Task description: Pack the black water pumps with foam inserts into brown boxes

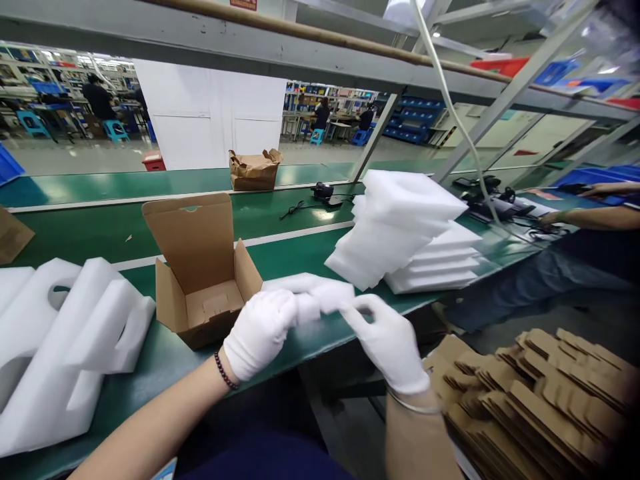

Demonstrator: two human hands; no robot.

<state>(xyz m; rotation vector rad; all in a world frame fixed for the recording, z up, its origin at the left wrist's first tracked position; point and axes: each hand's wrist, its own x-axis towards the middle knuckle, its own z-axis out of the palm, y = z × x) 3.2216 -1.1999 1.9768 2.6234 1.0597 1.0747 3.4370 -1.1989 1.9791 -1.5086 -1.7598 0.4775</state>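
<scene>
Both hands wear white gloves. My left hand (263, 330) is closed on the near left part of a white foam piece (330, 293), just right of an open brown cardboard box (210, 293). At the foam's right end, my right hand (387, 337) pinches its edge between thumb and fingers. The foam is held over the front edge of the green table and is slightly blurred. The box stands with its lid up and its side flaps raised; its visible inside shows only bare cardboard.
White foam blocks (85, 333) lie at the left. Foam sheets (405, 227) are stacked to the right. Flattened cardboard (540, 407) is piled at the lower right. A black device (324, 192), a paper bag (255, 171) and another person's arm (600, 217) are farther off.
</scene>
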